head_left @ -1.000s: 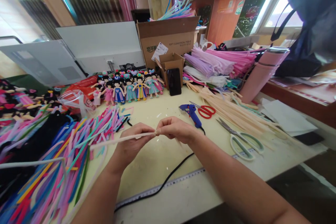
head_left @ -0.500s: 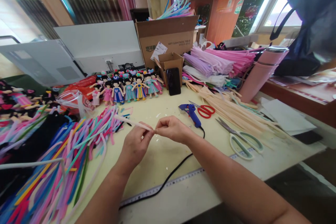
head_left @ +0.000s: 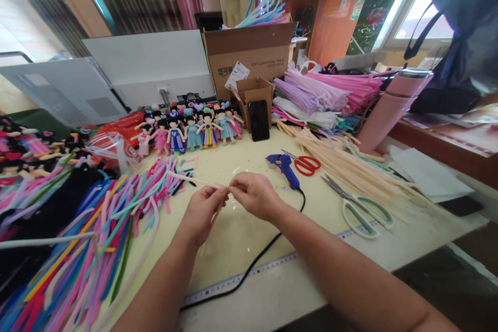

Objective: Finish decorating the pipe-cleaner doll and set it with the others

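Observation:
A pale beige pipe cleaner [head_left: 192, 180] is pinched between both hands above the middle of the table. My left hand [head_left: 204, 212] is closed on it with thumb and forefinger. One length juts out to the left, and a second pale length hangs below this hand. Fingertip to fingertip with it, my right hand [head_left: 254, 195] pinches the end of the pipe cleaner; the exact grip is hidden behind the fingers. Right of my right hand lies a blue glue gun [head_left: 286, 168], with red-handled scissors [head_left: 307, 165] beside it.
Green-handled scissors [head_left: 356, 207] lie at the right. A black cord [head_left: 259, 257] crosses a measuring tape [head_left: 276, 265] near the front edge. Colourful pipe cleaners [head_left: 105, 238] cover the left side. Small dolls [head_left: 192, 132], a phone [head_left: 259, 120] and a pink flask [head_left: 392, 109] stand behind.
The pipe cleaner is now bent, with a length hanging beneath my left hand. Both hands stay together at nearly the same spot. The view has shifted slightly.

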### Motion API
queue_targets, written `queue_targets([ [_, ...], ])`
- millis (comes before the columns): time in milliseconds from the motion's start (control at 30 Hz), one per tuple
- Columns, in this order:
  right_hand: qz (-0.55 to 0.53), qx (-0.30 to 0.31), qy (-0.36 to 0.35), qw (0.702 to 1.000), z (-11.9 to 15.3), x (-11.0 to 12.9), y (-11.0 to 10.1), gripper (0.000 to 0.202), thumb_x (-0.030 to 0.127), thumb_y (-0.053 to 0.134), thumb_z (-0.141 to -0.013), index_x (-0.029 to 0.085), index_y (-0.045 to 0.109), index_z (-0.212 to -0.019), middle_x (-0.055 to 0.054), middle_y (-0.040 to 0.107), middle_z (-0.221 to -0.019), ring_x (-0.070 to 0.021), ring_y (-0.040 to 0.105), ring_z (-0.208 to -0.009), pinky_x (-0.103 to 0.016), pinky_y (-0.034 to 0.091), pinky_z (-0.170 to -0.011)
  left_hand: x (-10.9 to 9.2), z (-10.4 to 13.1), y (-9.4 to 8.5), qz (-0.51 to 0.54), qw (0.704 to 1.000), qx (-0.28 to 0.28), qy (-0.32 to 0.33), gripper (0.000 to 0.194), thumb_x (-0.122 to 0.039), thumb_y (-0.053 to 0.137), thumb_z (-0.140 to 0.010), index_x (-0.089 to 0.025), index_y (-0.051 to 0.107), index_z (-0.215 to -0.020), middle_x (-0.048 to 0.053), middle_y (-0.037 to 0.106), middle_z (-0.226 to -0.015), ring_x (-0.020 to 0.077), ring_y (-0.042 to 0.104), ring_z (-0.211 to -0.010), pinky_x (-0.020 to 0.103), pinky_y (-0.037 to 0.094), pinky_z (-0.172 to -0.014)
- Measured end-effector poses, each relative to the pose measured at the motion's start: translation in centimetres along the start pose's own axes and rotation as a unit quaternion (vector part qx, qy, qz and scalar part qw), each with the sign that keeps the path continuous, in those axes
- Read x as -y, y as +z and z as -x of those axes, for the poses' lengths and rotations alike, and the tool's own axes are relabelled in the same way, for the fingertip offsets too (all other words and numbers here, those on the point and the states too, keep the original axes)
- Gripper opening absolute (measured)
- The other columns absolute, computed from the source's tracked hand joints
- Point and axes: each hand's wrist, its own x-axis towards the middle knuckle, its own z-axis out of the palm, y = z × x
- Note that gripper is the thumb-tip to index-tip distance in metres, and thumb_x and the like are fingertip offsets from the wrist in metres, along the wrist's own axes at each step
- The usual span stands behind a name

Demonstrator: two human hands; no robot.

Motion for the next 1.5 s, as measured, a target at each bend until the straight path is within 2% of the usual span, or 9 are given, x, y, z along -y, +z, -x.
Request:
queue_targets([
  [100, -0.102, 0.010, 0.032, 0.994, -0.3, -0.4, -0.4, 0.015, 0.019, 0.057, -0.083, 0.016, 0.068, -0.074, -0.001, 0.065, -0.072, -0.0121, 0.056, -0.069, -0.022, 0.040, -0.066, -0.2, 0.0, -0.2, 0.038, 0.999, -0.023, -0.027, 0.034, -0.047, 0.069, -0.063, -0.015, 0.064, -0.068, 0.000, 0.059, -0.062, 0.0125, 0.050, -0.059, 0.026, 0.041, -0.059],
  [233, -0.130, 0.006, 0.025, 0.991, -0.5, -0.7, -0.6, 0.013, 0.014, 0.059, -0.080, 0.015, 0.071, -0.077, -0.003, 0.064, -0.080, -0.0127, 0.057, -0.077, -0.023, 0.042, -0.071, -0.2, -0.1, -0.7, 0.048, 0.998, -0.032, -0.034, 0.034, -0.045, 0.074, -0.058, -0.013, 0.068, -0.069, 0.001, 0.062, -0.063, 0.0132, 0.052, -0.061, 0.026, 0.040, -0.059],
  [433, -0.192, 0.029, 0.087, 0.977, -0.4, -0.7, -0.5, 0.010, 0.021, 0.063, -0.078, 0.016, 0.071, -0.074, 0.001, 0.063, -0.068, -0.0110, 0.053, -0.065, -0.022, 0.040, -0.060, -0.3, -0.1, -1.0, 0.010, 0.999, -0.043, 0.011, 0.028, -0.040, 0.076, -0.058, -0.015, 0.070, -0.068, 0.000, 0.064, -0.061, 0.0135, 0.053, -0.061, 0.026, 0.042, -0.062],
  [633, -0.232, 0.006, 0.130, 0.964, -0.4, -0.4, -0.3, 0.006, 0.021, 0.065, -0.073, 0.016, 0.068, -0.070, 0.003, 0.059, -0.060, -0.0093, 0.049, -0.058, -0.022, 0.037, -0.056, 0.0, 0.0, -1.1, -0.079, 0.990, -0.082, 0.078, 0.023, -0.037, 0.070, -0.064, -0.016, 0.070, -0.073, 0.001, 0.067, -0.067, 0.0162, 0.057, -0.065, 0.027, 0.044, -0.063],
  [800, -0.355, 0.036, 0.188, 0.915, -0.6, 0.2, -0.3, 0.005, 0.017, 0.065, -0.069, 0.016, 0.062, -0.072, 0.005, 0.057, -0.056, -0.0072, 0.048, -0.049, -0.021, 0.037, -0.049, 0.0, 0.1, -1.1, -0.172, 0.959, -0.109, 0.195, 0.017, -0.034, 0.064, -0.072, -0.018, 0.069, -0.071, 0.001, 0.065, -0.070, 0.0145, 0.054, -0.064, 0.026, 0.042, -0.060],
  [900, -0.416, 0.058, 0.207, 0.884, -0.6, 0.3, -0.4, 0.015, 0.013, 0.062, -0.068, 0.016, 0.062, -0.083, 0.005, 0.060, -0.057, -0.0068, 0.048, -0.046, -0.020, 0.037, -0.047, -0.3, 0.2, -1.1, -0.182, 0.951, -0.108, 0.225, 0.017, -0.033, 0.063, -0.074, -0.018, 0.069, -0.070, 0.002, 0.065, -0.072, 0.0147, 0.056, -0.065, 0.027, 0.042, -0.060],
  [1000, -0.444, 0.073, 0.202, 0.870, -0.6, 0.1, -0.4, 0.022, 0.011, 0.061, -0.068, 0.016, 0.061, -0.090, 0.005, 0.062, -0.058, -0.0068, 0.048, -0.044, -0.020, 0.036, -0.046, -0.3, 0.3, -1.2, -0.178, 0.950, -0.106, 0.234, 0.016, -0.033, 0.063, -0.074, -0.018, 0.068, -0.071, 0.002, 0.065, -0.073, 0.0154, 0.057, -0.068, 0.027, 0.043, -0.060],
  [1333, -0.410, 0.084, 0.149, 0.896, -0.5, -0.3, -0.2, 0.028, 0.019, 0.065, -0.071, 0.016, 0.059, -0.099, 0.003, 0.062, -0.069, -0.0083, 0.053, -0.056, -0.021, 0.037, -0.051, 0.5, -0.1, -1.4, -0.125, 0.971, -0.083, 0.185, 0.018, -0.035, 0.065, -0.074, -0.017, 0.067, -0.076, 0.001, 0.064, -0.075, 0.0163, 0.058, -0.071, 0.027, 0.045, -0.064],
  [1500, -0.292, 0.011, 0.084, 0.953, -0.4, -0.8, 0.5, 0.028, 0.026, 0.065, -0.073, 0.016, 0.061, -0.099, 0.004, 0.055, -0.070, -0.0072, 0.046, -0.055, -0.022, 0.036, -0.053, 1.1, -0.3, -1.6, -0.138, 0.972, -0.088, 0.167, 0.020, -0.037, 0.066, -0.074, -0.017, 0.068, -0.077, 0.000, 0.062, -0.068, 0.0151, 0.055, -0.066, 0.026, 0.043, -0.061],
])
